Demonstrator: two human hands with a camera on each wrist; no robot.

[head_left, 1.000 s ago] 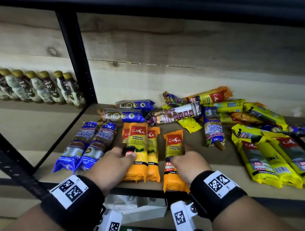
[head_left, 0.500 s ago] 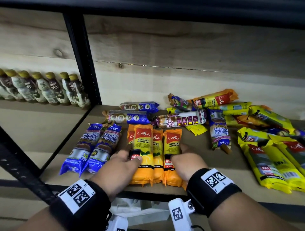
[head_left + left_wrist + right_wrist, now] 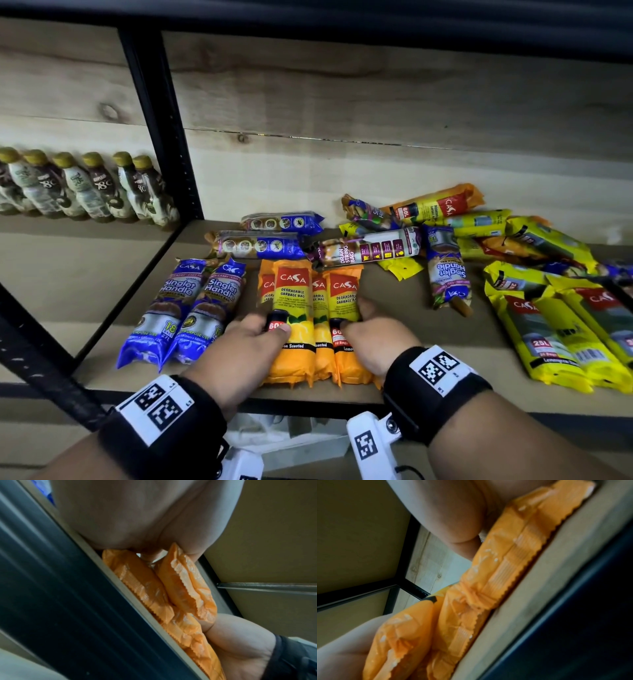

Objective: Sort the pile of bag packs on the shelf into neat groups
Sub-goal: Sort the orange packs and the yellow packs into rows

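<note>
Since a second ago you've slid the stray orange pack [image 3: 344, 315] against the other orange packs [image 3: 294, 318] at the shelf [image 3: 428, 342] front. Your left hand [image 3: 239, 356] and right hand [image 3: 376, 342] curl around the group's sides. Squeeze evenly, square the bottom seals to the edge, clear of the blue packs [image 3: 185, 308].

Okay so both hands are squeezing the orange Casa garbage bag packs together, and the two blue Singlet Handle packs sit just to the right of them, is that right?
Not quite. In the head view the two blue Singlet Handle packs lie just left of the orange Casa garbage bag packs, not right. The left hand and right hand do press that group together.
</note>
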